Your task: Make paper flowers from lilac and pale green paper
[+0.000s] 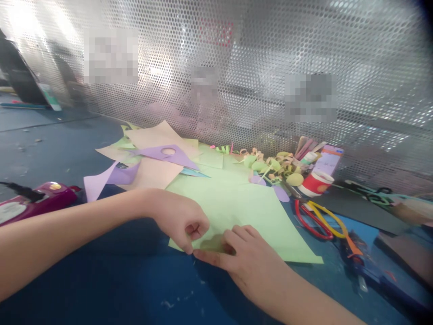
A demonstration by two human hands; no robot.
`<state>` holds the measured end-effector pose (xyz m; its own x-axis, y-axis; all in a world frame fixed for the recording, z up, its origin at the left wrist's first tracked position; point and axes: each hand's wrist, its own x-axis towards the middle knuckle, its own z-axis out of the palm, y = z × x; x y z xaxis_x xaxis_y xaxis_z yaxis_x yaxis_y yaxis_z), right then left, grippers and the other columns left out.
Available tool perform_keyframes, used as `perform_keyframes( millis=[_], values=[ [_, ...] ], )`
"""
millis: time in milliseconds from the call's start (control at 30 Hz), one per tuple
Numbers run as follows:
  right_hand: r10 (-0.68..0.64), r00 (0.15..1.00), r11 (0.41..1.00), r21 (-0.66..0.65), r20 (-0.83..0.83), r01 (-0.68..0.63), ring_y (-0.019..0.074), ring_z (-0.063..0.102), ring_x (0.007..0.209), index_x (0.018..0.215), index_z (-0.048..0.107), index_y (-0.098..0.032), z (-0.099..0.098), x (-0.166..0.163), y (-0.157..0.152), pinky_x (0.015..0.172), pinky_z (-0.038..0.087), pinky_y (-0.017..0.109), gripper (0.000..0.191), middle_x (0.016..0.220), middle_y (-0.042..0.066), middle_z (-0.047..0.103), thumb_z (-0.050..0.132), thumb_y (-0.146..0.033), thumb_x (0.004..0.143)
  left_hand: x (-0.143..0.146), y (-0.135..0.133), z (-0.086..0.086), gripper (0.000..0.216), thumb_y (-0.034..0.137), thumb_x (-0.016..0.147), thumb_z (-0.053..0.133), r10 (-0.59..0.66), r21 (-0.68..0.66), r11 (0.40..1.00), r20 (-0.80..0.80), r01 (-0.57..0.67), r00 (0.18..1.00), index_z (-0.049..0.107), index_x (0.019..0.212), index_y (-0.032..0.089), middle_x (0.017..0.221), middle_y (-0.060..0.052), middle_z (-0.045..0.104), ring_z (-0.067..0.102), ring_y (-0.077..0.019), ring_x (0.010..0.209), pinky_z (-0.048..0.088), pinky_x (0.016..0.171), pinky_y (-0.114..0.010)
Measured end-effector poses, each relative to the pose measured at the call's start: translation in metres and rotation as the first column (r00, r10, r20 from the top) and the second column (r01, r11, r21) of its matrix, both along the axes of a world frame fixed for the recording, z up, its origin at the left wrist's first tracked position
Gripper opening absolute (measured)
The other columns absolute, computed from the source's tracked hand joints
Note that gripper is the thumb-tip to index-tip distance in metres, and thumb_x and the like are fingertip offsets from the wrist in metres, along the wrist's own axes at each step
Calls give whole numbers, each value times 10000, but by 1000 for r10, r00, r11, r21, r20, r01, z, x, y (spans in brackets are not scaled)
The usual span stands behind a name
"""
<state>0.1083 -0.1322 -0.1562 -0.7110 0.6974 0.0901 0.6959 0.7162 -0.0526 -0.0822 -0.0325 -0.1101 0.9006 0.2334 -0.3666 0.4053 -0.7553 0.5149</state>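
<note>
A light green paper sheet (243, 207) lies on the blue table (101, 280) in front of me. My left hand (181, 219) is curled shut, its thumb and fingers pinching the near corner of the sheet. My right hand (243, 255) meets it there, fingers pressed down on a small green piece (213, 243) at the same corner. The two hands touch at the fingertips.
Tan, purple and green paper offcuts (152, 158) lie behind the sheet. Red and yellow scissors (318, 219) rest at the right beside a red cup (316, 183) and curled paper scraps (274, 164). A magenta device (37, 201) sits at the left. Perforated metal screen (270, 67) stands behind.
</note>
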Motion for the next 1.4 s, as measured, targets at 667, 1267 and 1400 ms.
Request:
perform_keyframes(
  millis=[667, 1267, 1400],
  values=[
    [-9, 1000, 1000, -25, -19, 8, 164, 409, 733, 1251, 349, -458, 1, 3, 0, 679, 321, 300, 509, 828, 18, 470, 426, -157, 848, -13, 8, 15, 337, 239, 550, 715, 34, 26, 999, -199, -29, 979, 543, 840, 216, 678, 40, 513, 428, -101, 511, 239, 440, -179],
    [-60, 996, 998, 15, 73, 59, 182, 497, 1014, 1261, 427, -279, 4, 92, -31, 866, 432, 352, 502, 1101, 77, 539, 378, -61, 811, -8, 4, 19, 366, 217, 561, 695, 44, 63, 998, -277, -28, 960, 551, 898, 225, 709, 25, 529, 423, -119, 525, 235, 454, -193],
    [-119, 989, 991, 76, 82, 113, 177, 516, 1013, 1244, 453, -289, 5, 114, -39, 857, 455, 333, 510, 1093, 68, 551, 409, -72, 785, -7, 3, 20, 369, 220, 554, 689, 51, 57, 998, -267, -37, 962, 560, 899, 225, 695, 25, 526, 427, -121, 517, 233, 444, -192]
  ],
)
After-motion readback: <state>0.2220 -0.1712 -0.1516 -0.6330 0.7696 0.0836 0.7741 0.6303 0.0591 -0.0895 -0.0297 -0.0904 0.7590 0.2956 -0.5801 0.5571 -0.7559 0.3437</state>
